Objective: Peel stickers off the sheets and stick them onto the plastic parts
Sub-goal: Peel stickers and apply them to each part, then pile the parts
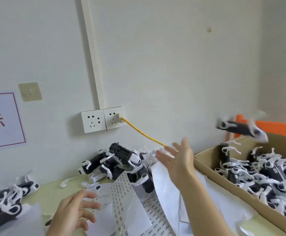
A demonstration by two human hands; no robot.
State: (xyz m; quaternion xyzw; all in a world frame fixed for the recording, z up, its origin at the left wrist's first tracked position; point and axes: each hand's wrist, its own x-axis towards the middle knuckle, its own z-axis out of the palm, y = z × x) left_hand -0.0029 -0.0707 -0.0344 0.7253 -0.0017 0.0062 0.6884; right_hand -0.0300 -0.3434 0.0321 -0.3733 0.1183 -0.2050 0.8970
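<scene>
The cardboard box (227, 183) sits right to collect finished parts; one plastic part (241, 128) flies above it. My right hand (178, 160) is spread, empty; my left hand (74, 213), loosely spread, hovers over the sticker sheets (121, 198) on the desk (53, 186).

A black-and-white plastic part (241, 128) in mid-air above the cardboard box (224, 178) is smeared by motion blur, its details unreadable. The printing on the sticker sheets (123, 198) is too small to read. The wall sign (2, 120) and the left-hand pile of parts (7, 196) are cut off by the left edge.
</scene>
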